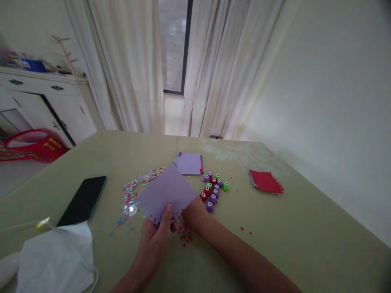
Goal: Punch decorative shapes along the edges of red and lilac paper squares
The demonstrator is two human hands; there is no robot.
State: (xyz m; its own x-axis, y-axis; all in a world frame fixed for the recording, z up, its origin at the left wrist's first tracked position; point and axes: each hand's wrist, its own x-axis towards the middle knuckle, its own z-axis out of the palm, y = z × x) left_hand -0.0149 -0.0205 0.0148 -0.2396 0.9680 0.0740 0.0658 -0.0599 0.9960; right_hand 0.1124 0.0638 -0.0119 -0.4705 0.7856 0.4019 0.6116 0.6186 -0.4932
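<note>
My left hand is closed on a square purple sheet of paper, thumb on top near its lower corner. Small notches or holes run along the sheet's near edges. My right hand reaches under the right side of the sheet; its fingers are hidden behind the paper, so what they hold cannot be seen. Small red paper bits lie on the table just below the hands. Right of the sheet stands a cluster of small purple, red and green round-topped pieces, each with a white ring and dark centre, like mini craft punches.
A stack of purple and red paper lies beyond the sheet. Red squares with punched edges are stacked at right. Colourful confetti spreads to the left, near a black phone and a white face mask on the green table.
</note>
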